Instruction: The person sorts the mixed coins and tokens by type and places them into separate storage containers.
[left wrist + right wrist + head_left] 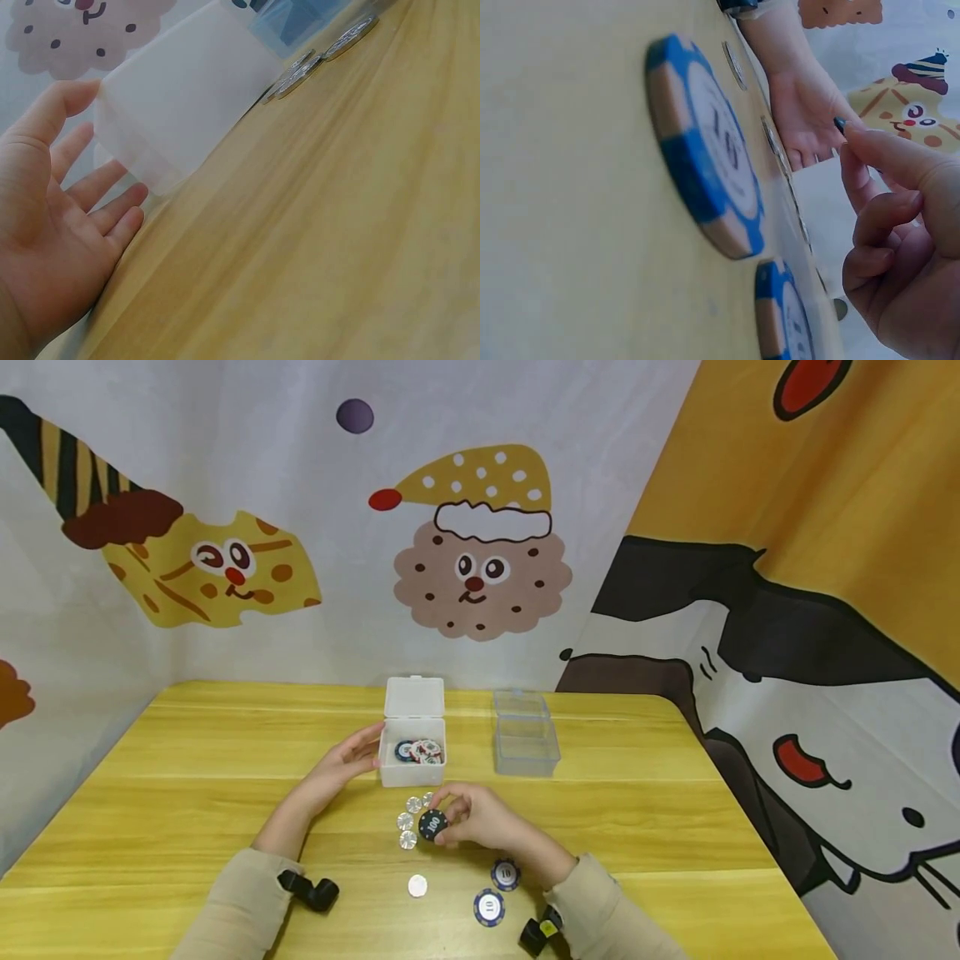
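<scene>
My right hand [480, 814] pinches a black poker chip [432, 825] marked 100 between thumb and fingertips, just in front of the white box [412, 776]. In the right wrist view only the edge of that chip [840, 125] shows. Fingers spread and relaxed, my left hand [348, 760] rests against the left side of the white box, its thumb at the box's edge in the left wrist view. The box's lid [415, 697] is swung back, and inside lies a pile of white and blue chips [422, 752]. Several silvery coins [405, 822] lie left of the black chip.
A clear plastic box [527, 760] with its lid raised stands right of the white one. Two blue-rimmed chips, one upper [506, 874] and one lower [489, 907], lie near my right wrist. One pale coin [417, 886] lies nearer me. A printed curtain [300, 460] hangs behind the table.
</scene>
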The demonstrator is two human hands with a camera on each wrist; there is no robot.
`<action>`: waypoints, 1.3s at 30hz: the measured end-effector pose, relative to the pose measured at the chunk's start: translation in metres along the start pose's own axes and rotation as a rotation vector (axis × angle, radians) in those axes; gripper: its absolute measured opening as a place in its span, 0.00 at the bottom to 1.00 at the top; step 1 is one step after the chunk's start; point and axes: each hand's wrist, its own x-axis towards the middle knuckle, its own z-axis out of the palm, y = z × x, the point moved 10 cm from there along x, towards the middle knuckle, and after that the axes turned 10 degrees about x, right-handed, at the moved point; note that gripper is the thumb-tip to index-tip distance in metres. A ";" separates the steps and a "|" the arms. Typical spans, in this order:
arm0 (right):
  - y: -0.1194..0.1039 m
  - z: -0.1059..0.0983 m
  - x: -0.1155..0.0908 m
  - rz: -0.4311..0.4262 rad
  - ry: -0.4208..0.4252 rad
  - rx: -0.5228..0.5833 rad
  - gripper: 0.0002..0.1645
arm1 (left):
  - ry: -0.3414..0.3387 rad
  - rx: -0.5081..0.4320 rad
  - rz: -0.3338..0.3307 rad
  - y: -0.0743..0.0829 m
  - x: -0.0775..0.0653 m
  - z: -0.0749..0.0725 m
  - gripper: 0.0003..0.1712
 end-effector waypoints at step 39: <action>-0.048 -0.051 0.053 -0.117 0.343 0.047 0.25 | -0.007 0.000 0.021 0.001 0.000 0.000 0.36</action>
